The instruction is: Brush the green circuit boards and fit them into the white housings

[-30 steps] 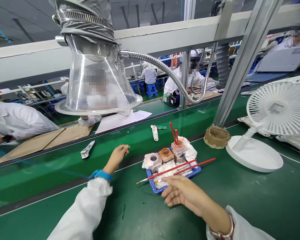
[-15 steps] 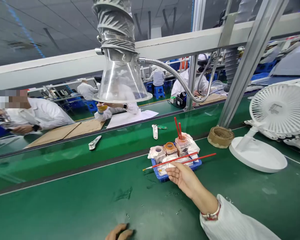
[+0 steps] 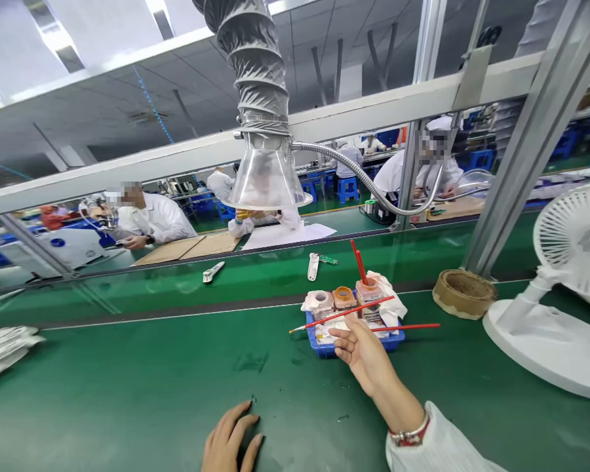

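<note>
My right hand (image 3: 366, 354) reaches to the front edge of a small blue tray (image 3: 324, 348), fingers curled round the near end of a red-handled brush (image 3: 413, 326) that sticks out to the right. A second red-handled brush (image 3: 344, 313) lies slanted across the tray. Three small pots (image 3: 345, 297) and a white cloth (image 3: 391, 298) sit in the tray, and two red sticks (image 3: 358, 261) stand in the right-hand pot. My left hand (image 3: 229, 446) lies flat on the green mat near the bottom edge, fingers apart, holding nothing.
A brown tape roll (image 3: 465, 293) and a white desk fan (image 3: 568, 262) stand to the right. A clear fume hood (image 3: 268, 180) hangs above the green belt, where white parts (image 3: 313, 265) lie. Plastic bags (image 3: 2, 344) lie at far left. People in white work behind the glass.
My left hand has left the belt and now lies flat on the mat near me. My right hand has closed on the lower brush and swung it level. The view has tilted up.
</note>
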Available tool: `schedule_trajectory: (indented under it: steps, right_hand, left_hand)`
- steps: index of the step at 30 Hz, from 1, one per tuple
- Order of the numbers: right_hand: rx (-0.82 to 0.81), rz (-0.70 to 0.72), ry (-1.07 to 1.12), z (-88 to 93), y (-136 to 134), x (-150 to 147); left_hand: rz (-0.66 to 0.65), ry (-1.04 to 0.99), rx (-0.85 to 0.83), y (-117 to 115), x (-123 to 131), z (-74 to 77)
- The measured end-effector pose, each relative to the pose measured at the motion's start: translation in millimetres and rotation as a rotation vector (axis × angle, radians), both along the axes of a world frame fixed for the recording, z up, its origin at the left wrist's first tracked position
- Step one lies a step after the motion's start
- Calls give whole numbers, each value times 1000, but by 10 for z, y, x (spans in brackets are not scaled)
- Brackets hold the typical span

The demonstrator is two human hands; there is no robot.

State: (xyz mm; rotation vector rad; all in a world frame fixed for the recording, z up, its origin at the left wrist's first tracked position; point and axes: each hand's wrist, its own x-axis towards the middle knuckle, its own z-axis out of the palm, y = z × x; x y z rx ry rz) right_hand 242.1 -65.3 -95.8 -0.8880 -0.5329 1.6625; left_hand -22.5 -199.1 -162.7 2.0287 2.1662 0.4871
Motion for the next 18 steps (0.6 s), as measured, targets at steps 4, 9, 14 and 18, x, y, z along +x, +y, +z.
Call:
schedule_trajectory:
  steps: [4, 9, 14, 18]
  right_hand:
    - [77, -19, -86, -15, 61, 65]
    - [304, -53, -334, -147, 14, -14]
    - [761, -10, -622, -292, -145, -83]
    - [1088, -70, -808, -324, -205, -63]
  left_hand:
    - [6, 13, -2, -29, 53, 84]
    - [12, -34, -56, -12, 30, 11]
    - [33, -317, 56, 437, 58, -14]
    - [243, -640, 207, 1007, 131, -3]
